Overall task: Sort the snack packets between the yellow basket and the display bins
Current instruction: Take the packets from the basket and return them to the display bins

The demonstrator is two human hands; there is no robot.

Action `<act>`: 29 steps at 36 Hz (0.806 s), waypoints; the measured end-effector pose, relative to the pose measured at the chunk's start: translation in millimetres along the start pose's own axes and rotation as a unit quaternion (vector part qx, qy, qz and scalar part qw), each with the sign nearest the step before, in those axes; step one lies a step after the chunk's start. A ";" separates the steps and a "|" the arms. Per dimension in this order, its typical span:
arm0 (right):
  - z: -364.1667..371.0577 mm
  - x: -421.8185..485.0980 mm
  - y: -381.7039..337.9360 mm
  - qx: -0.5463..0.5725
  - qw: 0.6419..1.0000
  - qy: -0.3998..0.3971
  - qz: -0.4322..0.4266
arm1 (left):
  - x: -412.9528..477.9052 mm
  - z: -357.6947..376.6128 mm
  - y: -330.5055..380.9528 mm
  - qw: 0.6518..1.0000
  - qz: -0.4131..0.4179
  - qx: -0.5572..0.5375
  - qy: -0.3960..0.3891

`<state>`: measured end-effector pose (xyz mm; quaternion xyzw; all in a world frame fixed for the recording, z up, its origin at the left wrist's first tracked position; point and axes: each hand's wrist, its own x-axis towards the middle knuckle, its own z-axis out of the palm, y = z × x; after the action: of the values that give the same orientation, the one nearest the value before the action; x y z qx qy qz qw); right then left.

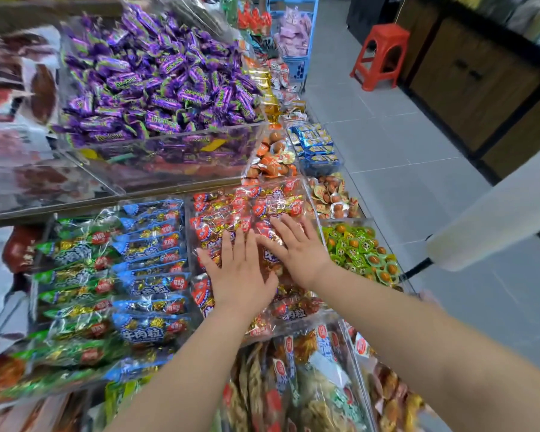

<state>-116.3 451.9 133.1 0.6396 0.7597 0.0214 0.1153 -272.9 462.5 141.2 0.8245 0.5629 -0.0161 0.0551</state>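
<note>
Head view of a shop display of snack bins. The left grip, a bare hand, lies palm down with its fingers straight and spread. It presses on the red snack packets and is released, grasping nothing. The right grip lies just beside it, slightly farther from the viewer. It is equally flat and released, and its straight fingers rest on the same heap.

The red snack packets fill a clear display bin directly under both grips and extend beyond the fingertips. Blue snack packets lie in rows just to the left of the left grip, with green snack packets farther left again. Green-wrapped eggs fill the neighbouring bin to the right of the right grip.

A raised bin of purple sweets stands beyond both grips and to the left. Orange-wrapped eggs lie straight beyond the fingertips. Mixed packets stand in a bin under the forearms. A red stool and a blue basket stand on the floor, well beyond the right grip.
</note>
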 end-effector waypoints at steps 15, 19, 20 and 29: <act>-22.9 -34.9 -0.6 0.184 0.982 0.045 -0.012 | -9.6 -10.1 -2.6 0.978 0.016 -0.199 0.062; -26.1 -67.8 -18.1 0.348 0.926 0.117 0.088 | -38.1 -27.7 -12.1 0.918 0.030 -0.369 0.140; -25.8 -76.6 -25.3 0.386 0.906 0.124 0.122 | -48.3 -31.0 -14.5 0.907 0.040 -0.392 0.148; 30.8 -187.4 -109.8 0.687 0.571 0.128 0.432 | -136.1 -12.8 -15.4 0.762 -0.056 -0.610 -0.211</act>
<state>-187.1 245.5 111.0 0.7697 0.1865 -0.3779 -0.4796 -337.4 343.4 164.9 0.5594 0.4733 0.1540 0.6629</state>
